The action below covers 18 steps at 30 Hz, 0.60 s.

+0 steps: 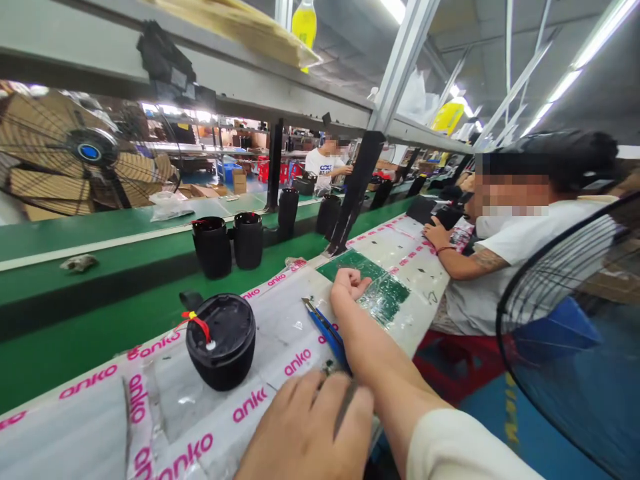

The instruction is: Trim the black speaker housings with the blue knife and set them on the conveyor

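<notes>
Black pot (220, 347) with red wires (200, 323) on top sits upright on the bench (185, 400), its surface wrapped in pink-lettered tape; everything placed from the pot. Blue utility knife (325, 327) lies right of it, blade out, handle end partly hidden by the right forearm. Behind it, on the green belt (100, 307), two open black cups (213, 247) stand side by side, more black cups farther along. Dark post (357, 187) rises behind and right, blocking part of the belt. One fan (90, 152) far behind left, another fan (575, 320) far right. Co-worker (520, 253) beyond right, handling a black object (445, 217). Left hand (310, 427) near, front-right of pot, blurred, back up, fingers bent; palm hidden, can't tell if holding anything. Right hand (350, 283) farther right, past the knife, fingers curled in; contents and bench contact unclear.
</notes>
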Available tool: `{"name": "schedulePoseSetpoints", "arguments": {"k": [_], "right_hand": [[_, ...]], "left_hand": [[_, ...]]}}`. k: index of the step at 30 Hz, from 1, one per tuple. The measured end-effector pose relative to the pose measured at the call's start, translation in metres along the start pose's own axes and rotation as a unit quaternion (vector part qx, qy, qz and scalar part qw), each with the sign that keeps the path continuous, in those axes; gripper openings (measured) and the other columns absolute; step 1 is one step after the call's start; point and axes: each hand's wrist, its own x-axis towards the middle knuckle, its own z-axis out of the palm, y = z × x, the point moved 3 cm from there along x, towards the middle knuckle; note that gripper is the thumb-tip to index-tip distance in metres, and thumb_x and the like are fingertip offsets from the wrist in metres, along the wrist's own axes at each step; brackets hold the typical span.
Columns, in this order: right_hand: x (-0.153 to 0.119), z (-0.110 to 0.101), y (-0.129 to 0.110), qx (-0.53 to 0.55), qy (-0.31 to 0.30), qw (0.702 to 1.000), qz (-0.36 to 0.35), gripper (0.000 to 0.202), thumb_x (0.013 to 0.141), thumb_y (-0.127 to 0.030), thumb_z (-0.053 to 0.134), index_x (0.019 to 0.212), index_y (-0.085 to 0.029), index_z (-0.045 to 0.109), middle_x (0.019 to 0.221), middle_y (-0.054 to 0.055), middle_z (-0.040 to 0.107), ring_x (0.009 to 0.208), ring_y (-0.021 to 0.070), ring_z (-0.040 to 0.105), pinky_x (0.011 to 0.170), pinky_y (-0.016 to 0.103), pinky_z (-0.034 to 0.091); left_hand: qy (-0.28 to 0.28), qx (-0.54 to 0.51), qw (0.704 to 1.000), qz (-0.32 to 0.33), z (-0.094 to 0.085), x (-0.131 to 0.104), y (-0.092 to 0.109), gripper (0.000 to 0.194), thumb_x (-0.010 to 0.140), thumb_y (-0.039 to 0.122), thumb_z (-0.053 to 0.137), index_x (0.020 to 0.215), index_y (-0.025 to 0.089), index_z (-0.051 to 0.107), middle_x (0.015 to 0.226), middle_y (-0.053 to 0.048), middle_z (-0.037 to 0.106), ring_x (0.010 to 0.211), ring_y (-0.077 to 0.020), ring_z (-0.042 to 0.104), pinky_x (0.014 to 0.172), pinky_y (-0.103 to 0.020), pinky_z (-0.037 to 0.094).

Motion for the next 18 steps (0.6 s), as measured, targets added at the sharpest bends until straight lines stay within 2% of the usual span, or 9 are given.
{"name": "schedulePoseSetpoints", "arguments": {"k": [2,3,5,7,9,13,18], "right_hand": [[-0.003,-0.001,-0.001,-0.013,-0.006,1.0,-0.01,0.035,0.106,-0.041,0.074,0.132,-0.018,0.067,0.126,0.01,0.069,0.101,0.0246,0.071,0.084,0.043,0.064],[-0.005,-0.003,-0.001,-0.016,-0.009,1.0,-0.018,0.035,0.106,-0.041,0.074,0.132,-0.018,0.067,0.126,0.01,0.069,0.101,0.0246,0.071,0.084,0.043,0.064],[-0.009,-0.006,0.0,-0.019,-0.012,0.999,-0.037,0.034,0.107,-0.041,0.073,0.132,-0.019,0.068,0.127,0.01,0.069,0.101,0.0244,0.071,0.084,0.043,0.064],[-0.014,-0.01,0.002,-0.02,-0.013,0.998,-0.055,0.031,0.108,-0.041,0.072,0.13,-0.02,0.069,0.126,0.01,0.069,0.1,0.0234,0.071,0.083,0.041,0.065],[-0.017,-0.013,0.004,-0.021,-0.014,0.997,-0.072,0.028,0.108,-0.042,0.071,0.127,-0.021,0.07,0.124,0.009,0.07,0.096,0.022,0.07,0.08,0.039,0.065],[-0.022,-0.017,0.006,-0.03,-0.017,0.996,-0.088,0.028,0.108,-0.042,0.071,0.127,-0.021,0.07,0.124,0.009,0.07,0.096,0.0219,0.07,0.08,0.039,0.065],[-0.024,-0.02,0.008,-0.056,-0.016,0.996,-0.073,0.03,0.108,-0.042,0.071,0.13,-0.022,0.069,0.131,0.01,0.069,0.104,0.0244,0.07,0.087,0.043,0.064]], "left_hand": [[0.027,-0.029,0.999,0.03,0.015,0.015,0.006,0.08,0.086,0.043,0.082,0.155,0.014,0.052,0.152,-0.022,0.07,0.136,-0.0462,0.068,0.104,-0.054,0.066],[0.021,-0.038,0.998,0.053,0.023,0.021,0.01,0.085,0.088,0.039,0.079,0.161,0.012,0.046,0.16,-0.024,0.063,0.147,-0.0484,0.06,0.109,-0.059,0.063],[0.008,-0.057,0.994,0.088,0.04,0.03,0.016,0.071,0.097,0.023,0.066,0.163,0.013,0.042,0.165,-0.022,0.058,0.158,-0.0445,0.047,0.117,-0.063,0.056],[0.016,-0.095,0.992,0.086,0.053,0.034,0.019,0.058,0.103,0.016,0.053,0.161,0.015,0.047,0.165,-0.019,0.058,0.164,-0.0368,0.041,0.126,-0.062,0.047],[0.022,-0.137,0.987,0.08,0.061,0.034,0.02,0.048,0.107,0.022,0.049,0.155,0.018,0.054,0.162,-0.015,0.063,0.164,-0.0322,0.042,0.131,-0.058,0.041],[0.046,-0.165,0.983,0.072,0.065,0.03,0.02,0.04,0.11,0.033,0.048,0.146,0.022,0.062,0.152,-0.012,0.073,0.156,-0.0291,0.054,0.132,-0.053,0.041],[0.067,-0.156,0.983,0.067,0.068,0.025,0.023,0.041,0.108,0.03,0.049,0.144,0.021,0.065,0.15,-0.012,0.074,0.154,-0.0291,0.057,0.131,-0.05,0.042]]}}
